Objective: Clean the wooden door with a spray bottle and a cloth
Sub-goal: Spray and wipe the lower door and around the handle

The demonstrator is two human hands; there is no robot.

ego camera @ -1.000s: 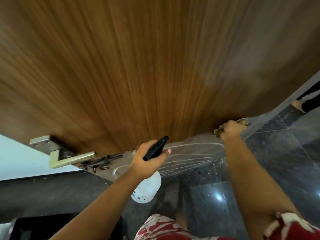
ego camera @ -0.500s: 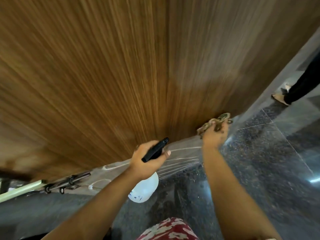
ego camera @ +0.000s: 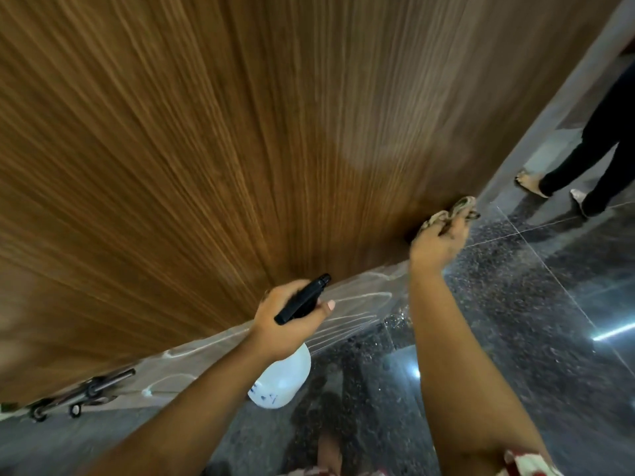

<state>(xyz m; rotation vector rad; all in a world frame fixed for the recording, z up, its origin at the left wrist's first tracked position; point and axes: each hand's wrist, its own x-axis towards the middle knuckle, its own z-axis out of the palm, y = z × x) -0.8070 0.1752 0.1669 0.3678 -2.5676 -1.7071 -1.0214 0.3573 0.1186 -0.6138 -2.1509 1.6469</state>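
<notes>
- Dark speckled stone floor (ego camera: 515, 304), polished; one wooden door (ego camera: 240, 132) filling most of the view, with a pale strip along its bottom edge.
- Left hand (ego camera: 287, 321): fingers curled tight round the black head of one spray bottle (ego camera: 281, 376), thumb laid beside the trigger; white body hanging below the fist, just off the door.
- Right hand (ego camera: 438, 240): fingers closed on one bunched cloth (ego camera: 457, 211), pressed to the door's lower right corner.
- Two arms, bare.
- One other person's legs (ego camera: 591, 156) at far right, both feet on the floor.
- One dark metal fitting (ego camera: 79, 395) at the door's lower left.
</notes>
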